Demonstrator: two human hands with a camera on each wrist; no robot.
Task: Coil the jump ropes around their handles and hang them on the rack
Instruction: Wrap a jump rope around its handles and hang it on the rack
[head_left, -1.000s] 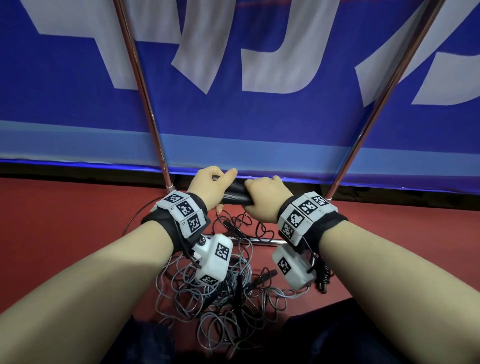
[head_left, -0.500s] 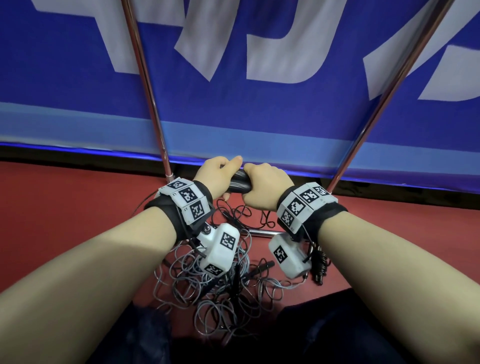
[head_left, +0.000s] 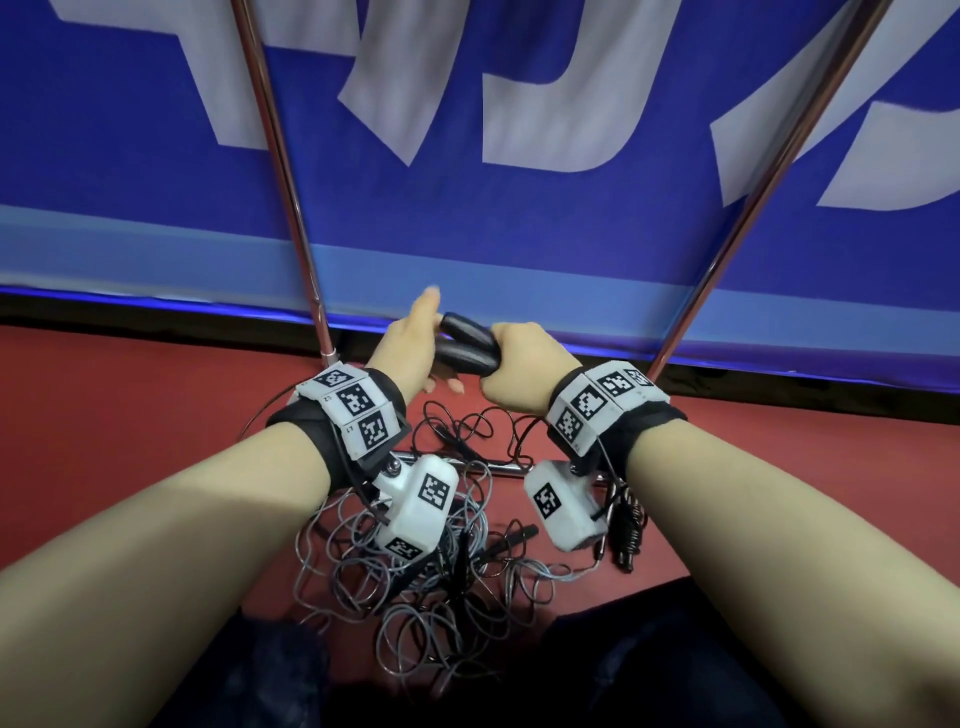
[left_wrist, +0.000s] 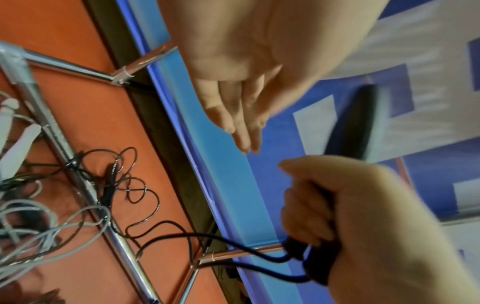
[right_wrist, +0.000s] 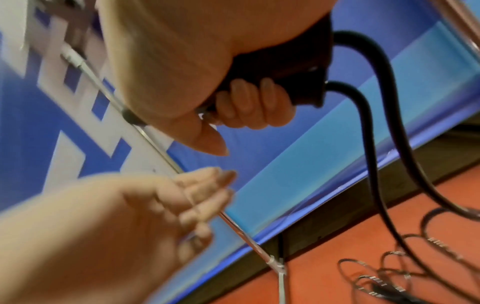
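My right hand (head_left: 524, 364) grips two black jump-rope handles (head_left: 467, 345) side by side, held above the floor in front of the rack. Their black rope (right_wrist: 376, 144) hangs from the handle ends down to loose loops (head_left: 467, 426) on the red floor. My left hand (head_left: 410, 348) is just left of the handles with straight fingers (left_wrist: 241, 123) and holds nothing. In the right wrist view the right hand's fingers (right_wrist: 249, 102) curl round the handles (right_wrist: 285, 78); the left hand (right_wrist: 161, 205) is blurred below them.
Two chrome rack poles (head_left: 275, 156) (head_left: 769, 156) rise against a blue and white banner (head_left: 519, 234). The rack's base bar (head_left: 498, 467) lies on the floor. A tangle of grey ropes (head_left: 415, 597) lies below my wrists, with white handles (left_wrist: 20, 144) nearby.
The left hand has let go of the black handles and opened its fingers. Both hands have risen slightly, and the right hand keeps its grip.
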